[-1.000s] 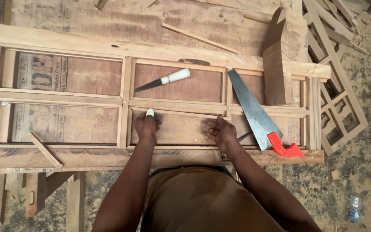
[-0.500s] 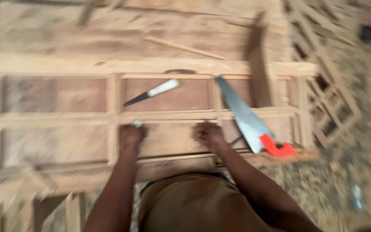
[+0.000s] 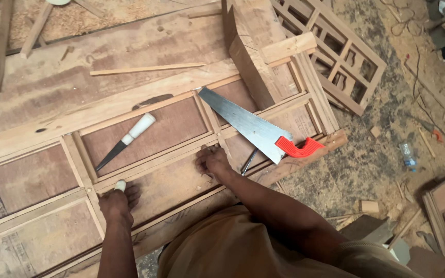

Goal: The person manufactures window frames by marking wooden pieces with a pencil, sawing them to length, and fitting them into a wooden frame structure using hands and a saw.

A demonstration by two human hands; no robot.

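The wooden frame [image 3: 145, 110] lies flat on the workbench, a long lattice of pale rails and short uprights that runs slanting from the near left up to the far right, with reddish-brown board showing through its rectangular openings. A thin horizontal rail [image 3: 166, 157] crosses its middle, level with the frame and joined to the uprights. A small white-tipped piece [image 3: 120, 185] stands at the near left of that rail, next to an upright.

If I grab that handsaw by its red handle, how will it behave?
The handsaw will probably flex and wobble, since its blade is long and thin. It likely feels light. Lying flat across the wooden frame, it should slide rather than roll.
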